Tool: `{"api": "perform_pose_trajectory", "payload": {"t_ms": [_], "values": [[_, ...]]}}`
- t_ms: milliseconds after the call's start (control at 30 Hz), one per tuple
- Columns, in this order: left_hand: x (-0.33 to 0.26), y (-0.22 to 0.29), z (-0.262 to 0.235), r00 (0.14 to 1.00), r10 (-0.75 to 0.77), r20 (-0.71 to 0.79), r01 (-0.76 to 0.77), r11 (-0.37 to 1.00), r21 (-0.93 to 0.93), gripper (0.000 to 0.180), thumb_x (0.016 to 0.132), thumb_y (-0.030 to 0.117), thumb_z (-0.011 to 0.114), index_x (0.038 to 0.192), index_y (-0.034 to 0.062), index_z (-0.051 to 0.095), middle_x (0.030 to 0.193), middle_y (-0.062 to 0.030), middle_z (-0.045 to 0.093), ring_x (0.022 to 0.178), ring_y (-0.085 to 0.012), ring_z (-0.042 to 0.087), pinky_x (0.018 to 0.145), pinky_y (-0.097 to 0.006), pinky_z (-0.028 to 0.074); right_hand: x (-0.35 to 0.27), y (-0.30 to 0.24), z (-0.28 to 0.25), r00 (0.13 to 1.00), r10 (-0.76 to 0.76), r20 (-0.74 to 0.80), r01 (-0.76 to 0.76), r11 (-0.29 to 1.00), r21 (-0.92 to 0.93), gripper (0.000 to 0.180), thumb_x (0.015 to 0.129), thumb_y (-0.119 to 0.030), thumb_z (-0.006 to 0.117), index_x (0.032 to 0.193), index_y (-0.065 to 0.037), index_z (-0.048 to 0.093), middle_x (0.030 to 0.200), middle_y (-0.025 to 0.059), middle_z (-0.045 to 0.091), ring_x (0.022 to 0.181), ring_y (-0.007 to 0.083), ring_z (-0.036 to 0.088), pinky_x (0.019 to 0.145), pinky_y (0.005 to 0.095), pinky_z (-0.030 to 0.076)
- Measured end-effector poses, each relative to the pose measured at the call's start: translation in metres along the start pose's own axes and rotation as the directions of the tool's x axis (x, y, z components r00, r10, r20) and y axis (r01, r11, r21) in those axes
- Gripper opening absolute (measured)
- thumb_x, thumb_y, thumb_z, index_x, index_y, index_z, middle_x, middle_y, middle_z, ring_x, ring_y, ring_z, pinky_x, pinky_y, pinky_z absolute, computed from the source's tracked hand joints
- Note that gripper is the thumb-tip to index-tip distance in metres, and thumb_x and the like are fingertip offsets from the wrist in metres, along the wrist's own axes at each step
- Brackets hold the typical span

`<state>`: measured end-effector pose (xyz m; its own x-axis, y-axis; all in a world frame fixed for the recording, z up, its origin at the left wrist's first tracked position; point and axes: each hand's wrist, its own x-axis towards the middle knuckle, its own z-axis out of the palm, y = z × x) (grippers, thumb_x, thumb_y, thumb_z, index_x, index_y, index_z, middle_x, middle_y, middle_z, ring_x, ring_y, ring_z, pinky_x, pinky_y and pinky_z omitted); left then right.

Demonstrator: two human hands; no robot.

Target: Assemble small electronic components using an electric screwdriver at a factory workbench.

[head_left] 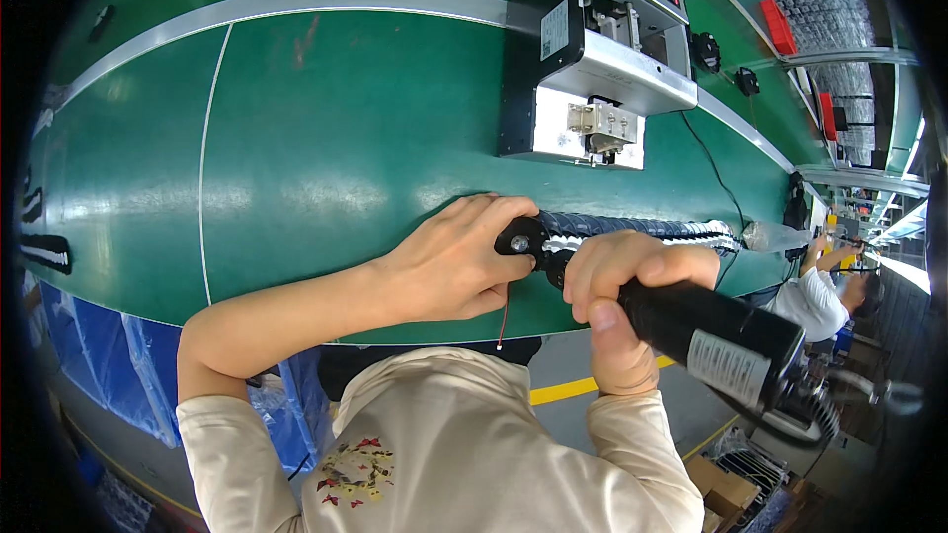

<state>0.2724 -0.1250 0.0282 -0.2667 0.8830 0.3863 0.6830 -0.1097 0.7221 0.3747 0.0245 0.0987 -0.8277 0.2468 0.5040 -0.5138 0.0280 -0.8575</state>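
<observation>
My left hand (449,262) is closed on a small black round part (520,237) with a shiny metal centre, held near the bench's front edge. A thin red wire (506,321) with a small white end hangs down below that hand. My right hand (620,281) grips a black powered screwdriver (716,336) with a white label and a coiled cord. Its front end points left at the black part; whether the bit touches it is hidden by my fingers. Just behind both hands lies a long row of black ribbed pieces (632,225) with white along it.
A black and silver bench machine (602,69) stands beyond my hands, its cable (713,163) trailing right. A clear plastic bottle (775,237) is at the row's right end. Dark pieces (47,252) lie far left on the green bench (326,138). A co-worker (815,301) sits at the right.
</observation>
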Motion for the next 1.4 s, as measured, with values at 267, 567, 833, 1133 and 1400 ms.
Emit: {"api": "perform_pose_trajectory", "payload": {"t_ms": [267, 567, 833, 1133, 1400], "values": [[0.012, -0.005, -0.033, 0.996, -0.054, 0.076, 0.059, 0.996, -0.063, 0.039, 0.063, 0.008, 0.072, 0.101, 0.0107, 0.066, 0.122, -0.0114, 0.053, 0.117, -0.0319, 0.049, 0.096, -0.045, 0.039, 0.034, -0.032, -0.043, 0.950, -0.233, -0.207, 0.276, 0.937, 0.215, 0.063, 0.079, -0.002, 0.062, 0.135, -0.010, 0.035, 0.064, 0.0033, 0.047, 0.048, 0.0149, 0.051, 0.047, 0.0299, 0.046], [0.059, -0.119, -0.146, 0.848, -0.028, -0.530, 0.308, 0.839, 0.449, 0.047, 0.071, 0.011, 0.075, 0.114, 0.0053, 0.058, 0.127, -0.0175, 0.054, 0.122, -0.0347, 0.049, 0.104, -0.042, 0.037, 0.032, -0.020, -0.061, 0.930, -0.245, -0.275, 0.255, 0.967, -0.002, 0.058, 0.079, -0.004, 0.066, 0.128, -0.008, 0.036, 0.062, 0.0026, 0.049, 0.042, 0.0137, 0.046, 0.042, 0.0292, 0.043], [0.078, -0.233, -0.212, 0.615, -0.285, -0.735, 0.713, 0.600, 0.364, 0.032, 0.068, 0.018, 0.074, 0.097, 0.0095, 0.062, 0.112, -0.0169, 0.053, 0.102, -0.0362, 0.056, 0.087, -0.044, 0.048, 0.028, -0.016, -0.061, 0.949, -0.188, -0.253, 0.194, 0.981, -0.003, 0.055, 0.078, -0.005, 0.069, 0.123, -0.008, 0.037, 0.062, 0.0021, 0.050, 0.044, 0.0137, 0.048, 0.043, 0.0279, 0.045], [0.060, -0.166, -0.230, 0.393, -0.215, -0.894, 0.476, 0.880, -0.003, 0.030, 0.095, 0.031, 0.055, 0.098, 0.0016, 0.060, 0.078, -0.0077, 0.061, 0.064, -0.0173, 0.060, 0.059, -0.029, 0.048, 0.023, -0.020, -0.065, 0.937, -0.195, -0.289, 0.202, 0.979, -0.006, 0.055, 0.078, -0.005, 0.069, 0.122, -0.008, 0.037, 0.062, 0.0021, 0.048, 0.044, 0.0133, 0.046, 0.044, 0.0281, 0.043], [-0.015, -0.049, -0.122, 0.860, -0.403, -0.313, 0.473, 0.859, 0.197, 0.027, 0.099, 0.022, 0.047, 0.091, -0.0017, 0.058, 0.092, -0.0118, 0.060, 0.087, -0.0254, 0.056, 0.074, -0.034, 0.043, 0.021, -0.023, -0.057, 0.956, -0.148, -0.254, 0.166, 0.985, 0.052, 0.054, 0.075, -0.002, 0.067, 0.120, -0.008, 0.037, 0.064, 0.0025, 0.048, 0.046, 0.0129, 0.046, 0.046, 0.0276, 0.043]]}}
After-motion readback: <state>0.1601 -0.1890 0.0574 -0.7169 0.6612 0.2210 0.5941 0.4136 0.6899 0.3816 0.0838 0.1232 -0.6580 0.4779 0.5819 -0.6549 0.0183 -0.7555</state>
